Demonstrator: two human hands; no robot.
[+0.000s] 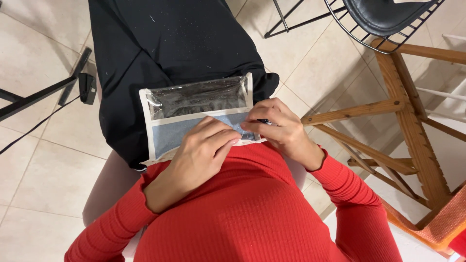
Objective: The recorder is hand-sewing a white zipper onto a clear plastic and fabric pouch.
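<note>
Zip pouch, clear and pale blue, lies on the lap under both hands. Left hand presses it flat; right hand fingers pinch a small dark zipper pull at its edge. Zip-working step, by my judgement; the next move calls for a steady pull with the pouch braced.

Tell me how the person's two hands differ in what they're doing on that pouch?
The left hand lies flat on the pouch, over its blue fabric half, fingers curled down; the right hand pinches a small dark zipper pull at the pouch's edge. Left presses, right grips. Both rest on the pouch, over the lap.
</note>
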